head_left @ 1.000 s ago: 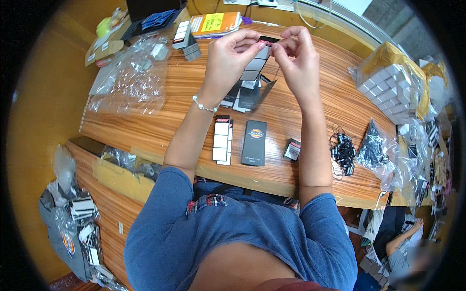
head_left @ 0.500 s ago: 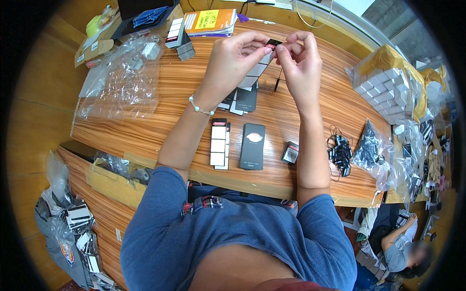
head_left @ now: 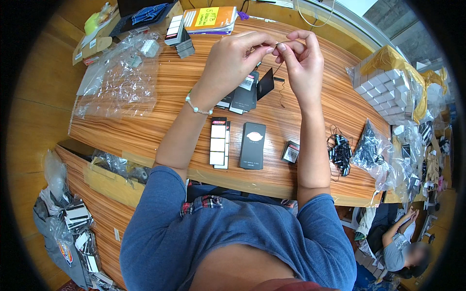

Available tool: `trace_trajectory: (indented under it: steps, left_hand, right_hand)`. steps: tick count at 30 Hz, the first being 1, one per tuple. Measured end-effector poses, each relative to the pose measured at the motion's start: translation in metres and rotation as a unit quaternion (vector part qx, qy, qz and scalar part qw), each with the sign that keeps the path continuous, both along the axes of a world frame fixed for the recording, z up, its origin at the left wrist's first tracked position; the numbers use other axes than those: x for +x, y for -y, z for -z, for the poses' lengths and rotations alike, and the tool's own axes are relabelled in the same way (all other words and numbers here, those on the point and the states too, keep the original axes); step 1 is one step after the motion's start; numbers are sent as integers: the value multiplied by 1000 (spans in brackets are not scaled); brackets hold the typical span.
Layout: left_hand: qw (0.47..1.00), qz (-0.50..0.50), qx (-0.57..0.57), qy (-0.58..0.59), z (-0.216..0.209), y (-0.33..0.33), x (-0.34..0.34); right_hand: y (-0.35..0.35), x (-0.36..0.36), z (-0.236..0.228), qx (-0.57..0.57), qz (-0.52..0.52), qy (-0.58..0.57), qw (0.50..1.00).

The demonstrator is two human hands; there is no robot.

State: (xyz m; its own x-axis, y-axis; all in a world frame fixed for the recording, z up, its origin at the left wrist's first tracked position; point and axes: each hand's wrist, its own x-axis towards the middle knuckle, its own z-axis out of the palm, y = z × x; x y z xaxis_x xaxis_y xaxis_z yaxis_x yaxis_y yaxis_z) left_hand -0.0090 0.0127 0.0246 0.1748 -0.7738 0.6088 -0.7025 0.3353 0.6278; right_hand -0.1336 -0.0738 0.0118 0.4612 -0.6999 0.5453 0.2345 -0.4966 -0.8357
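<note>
Above the far middle of the table, my left hand (head_left: 239, 57) and my right hand (head_left: 302, 60) meet with pinched fingertips on a thin dark cord (head_left: 277, 69). A small black tag (head_left: 266, 84) hangs below them, seemingly from this cord. Beneath lies a pile of black hang tags (head_left: 243, 99), one with a white barcode label. Nearer me are white-panelled strip tags (head_left: 218, 143), a stack of black tags with a white logo (head_left: 252, 145), and small barcoded cards (head_left: 290, 152) beside my right forearm.
Bundled black cords (head_left: 341, 154) lie on the right, next to a plastic bag of black items (head_left: 369, 150). A wrapped block of white boxes (head_left: 383, 89) stands farther right. Clear plastic (head_left: 126, 77), stacked tags (head_left: 178, 41) and notebooks (head_left: 209, 22) occupy the far left. Another person (head_left: 400, 247) sits lower right.
The white-panelled strip between my fingers has gone from there; a small black tag now hangs below my hands, which pinch the cord. The seated person's arms have shifted.
</note>
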Motion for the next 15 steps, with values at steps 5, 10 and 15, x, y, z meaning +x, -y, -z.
trace_trajectory:
  steps: [5,10,15]
  left_hand:
    - [981,-56,-110,149,3,3,5]
    - [925,-86,-223,295,4,10,4]
    - [947,-51,-197,247,12,13,7]
  right_hand:
    - [2,-5,-9,124,-105,23,986]
    - [13,-10,1,212,-119,38,969]
    - [27,-19,-2,203,-44,222,953]
